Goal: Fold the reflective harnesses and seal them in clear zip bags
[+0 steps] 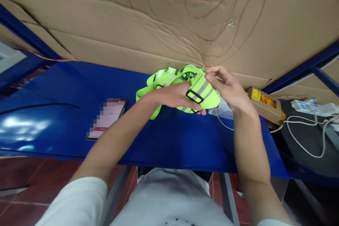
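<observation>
A person in a white shirt gathers a neon-yellow reflective vest point(209, 95) above a blue table point(164, 141), close to a cardboard panel point(106, 21). The left hand point(177, 95) is closed around the bundle, thumb across the front by a black buckle point(195, 96), fingertips showing below. The right hand point(224, 84) is at the bundle's upper right edge, thumb and forefinger drawn close together; whether they pinch the fabric cannot be told. Whether the bundle touches the table is also unclear.

A loose strap loop point(155, 112) hangs at the left, outside the grip; it could snag or pull the folds apart if the left hand slackened. The buckle might catch on the webbing should the layers be drawn tight. A clear plastic bag point(225, 108) and thin white cord point(224, 124) near the right wrist could tangle with a dropped strap.
</observation>
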`<action>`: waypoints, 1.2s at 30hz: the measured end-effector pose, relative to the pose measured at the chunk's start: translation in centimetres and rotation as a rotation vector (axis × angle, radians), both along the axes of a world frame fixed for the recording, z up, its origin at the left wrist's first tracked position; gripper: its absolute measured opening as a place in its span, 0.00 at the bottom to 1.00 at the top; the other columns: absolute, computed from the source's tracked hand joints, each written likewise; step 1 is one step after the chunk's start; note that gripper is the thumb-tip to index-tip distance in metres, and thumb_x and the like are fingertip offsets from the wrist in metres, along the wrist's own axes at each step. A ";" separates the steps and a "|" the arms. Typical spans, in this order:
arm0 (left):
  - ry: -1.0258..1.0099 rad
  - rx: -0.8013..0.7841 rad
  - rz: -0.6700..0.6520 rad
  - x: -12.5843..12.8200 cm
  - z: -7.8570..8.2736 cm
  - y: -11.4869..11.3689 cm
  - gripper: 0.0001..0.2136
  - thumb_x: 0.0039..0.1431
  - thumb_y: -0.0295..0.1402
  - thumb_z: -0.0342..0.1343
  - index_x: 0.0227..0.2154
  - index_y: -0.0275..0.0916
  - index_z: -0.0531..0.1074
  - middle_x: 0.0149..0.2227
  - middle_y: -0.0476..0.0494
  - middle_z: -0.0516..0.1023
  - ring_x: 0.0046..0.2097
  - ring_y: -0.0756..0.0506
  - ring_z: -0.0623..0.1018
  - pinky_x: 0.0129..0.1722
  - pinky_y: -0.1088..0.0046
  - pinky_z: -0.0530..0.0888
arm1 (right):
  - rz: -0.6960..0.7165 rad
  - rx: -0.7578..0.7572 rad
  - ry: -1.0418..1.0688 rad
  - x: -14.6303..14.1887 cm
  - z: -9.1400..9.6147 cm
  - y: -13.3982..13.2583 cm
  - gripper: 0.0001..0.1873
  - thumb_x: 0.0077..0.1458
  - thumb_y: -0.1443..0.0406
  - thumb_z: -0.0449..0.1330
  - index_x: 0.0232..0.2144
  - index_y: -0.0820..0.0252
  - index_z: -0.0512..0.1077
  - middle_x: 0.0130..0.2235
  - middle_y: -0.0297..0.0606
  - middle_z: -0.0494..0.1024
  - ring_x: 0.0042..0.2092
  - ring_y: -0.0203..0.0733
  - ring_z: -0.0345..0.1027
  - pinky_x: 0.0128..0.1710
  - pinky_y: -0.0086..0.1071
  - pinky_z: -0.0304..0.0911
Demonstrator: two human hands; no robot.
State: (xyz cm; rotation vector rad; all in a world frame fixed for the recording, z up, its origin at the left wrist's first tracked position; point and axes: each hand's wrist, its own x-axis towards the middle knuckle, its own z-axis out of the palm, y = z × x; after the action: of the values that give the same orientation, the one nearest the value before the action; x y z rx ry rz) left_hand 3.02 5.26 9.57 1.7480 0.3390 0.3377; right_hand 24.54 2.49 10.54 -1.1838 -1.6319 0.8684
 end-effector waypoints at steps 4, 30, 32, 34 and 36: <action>-0.035 0.007 0.031 0.4 0.2 -0.4 0.11 0.60 0.35 0.66 0.42 0.36 0.81 0.44 0.39 0.86 0.45 0.41 0.85 0.46 0.65 0.81 | 0.142 0.038 -0.174 -0.3 1.2 -1.4 0.24 0.64 0.42 0.58 0.41 0.53 0.78 0.40 0.36 0.81 0.42 0.43 0.75 0.43 0.36 0.70; -0.006 0.027 -0.070 0.0 0.0 0.2 0.22 0.64 0.53 0.61 0.39 0.35 0.82 0.38 0.36 0.86 0.42 0.43 0.84 0.43 0.71 0.78 | -0.231 0.126 -0.028 -1.0 1.9 -2.0 0.26 0.56 0.40 0.65 0.37 0.55 0.80 0.33 0.35 0.80 0.39 0.47 0.77 0.37 0.37 0.72; 0.019 0.001 -0.095 0.2 -0.1 0.0 0.23 0.65 0.53 0.60 0.41 0.34 0.82 0.41 0.33 0.86 0.40 0.43 0.85 0.41 0.71 0.79 | -0.216 0.086 0.058 -0.3 2.3 -2.0 0.27 0.56 0.39 0.64 0.39 0.54 0.80 0.36 0.37 0.82 0.41 0.48 0.79 0.38 0.38 0.74; 0.024 -0.008 -0.095 0.5 -0.4 -0.1 0.25 0.67 0.53 0.57 0.40 0.33 0.82 0.37 0.33 0.86 0.37 0.44 0.84 0.39 0.71 0.79 | -0.160 0.008 0.129 0.3 2.6 -2.2 0.28 0.55 0.39 0.65 0.42 0.54 0.80 0.39 0.38 0.83 0.45 0.50 0.80 0.41 0.39 0.76; 0.038 0.000 -0.156 0.8 -0.7 -0.2 0.24 0.69 0.52 0.54 0.40 0.33 0.82 0.36 0.34 0.86 0.36 0.45 0.84 0.40 0.71 0.79 | -0.043 -0.102 0.170 0.4 2.7 -2.2 0.29 0.54 0.39 0.66 0.44 0.53 0.80 0.39 0.39 0.84 0.47 0.51 0.80 0.42 0.40 0.77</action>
State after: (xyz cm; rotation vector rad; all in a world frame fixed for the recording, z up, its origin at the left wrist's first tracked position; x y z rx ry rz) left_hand 3.85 5.09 8.86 1.7706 0.2275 0.1925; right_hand 24.92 0.27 13.23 -1.1770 -1.4350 1.0068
